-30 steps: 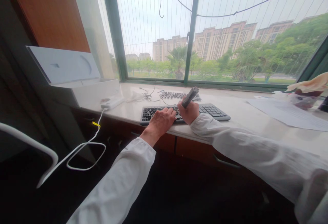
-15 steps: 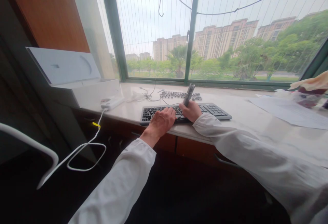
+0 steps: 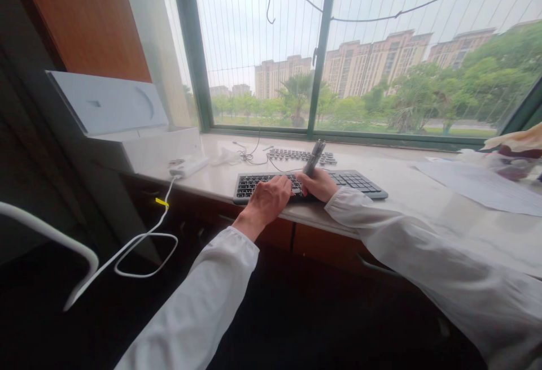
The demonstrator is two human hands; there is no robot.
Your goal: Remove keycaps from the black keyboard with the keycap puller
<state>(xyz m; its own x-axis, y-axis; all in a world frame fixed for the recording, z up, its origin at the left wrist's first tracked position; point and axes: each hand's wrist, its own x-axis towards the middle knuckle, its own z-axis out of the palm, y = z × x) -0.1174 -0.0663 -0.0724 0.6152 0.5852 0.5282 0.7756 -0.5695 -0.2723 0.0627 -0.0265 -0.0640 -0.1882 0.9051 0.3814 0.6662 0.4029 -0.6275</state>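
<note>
A dark grey keyboard (image 3: 358,182) lies along the front edge of the marble-look sill, its cable running off behind. My left hand (image 3: 269,197) is bent over its middle, closed with the fingertips on the keys and the thumb side hidden. Beside it, my right hand (image 3: 320,185) grips a slim dark tool (image 3: 314,158) whose upper end looks split in two. The tool's lower end, close to my left fingertips, is hidden by the hand. Rows of small grey keycaps (image 3: 292,156) lie just behind the keyboard.
On the left stand an open white box (image 3: 156,149) and a white power strip (image 3: 186,165), its white cord (image 3: 148,235) hanging below the edge. Thin black cable (image 3: 249,158) coils near clear plastic. Papers (image 3: 478,181) lie at right. A window (image 3: 311,93) rises behind.
The tool in my right hand has turned, and its split upper end now shows more clearly. My left hand stays on the keyboard. The whole view has shifted slightly.
</note>
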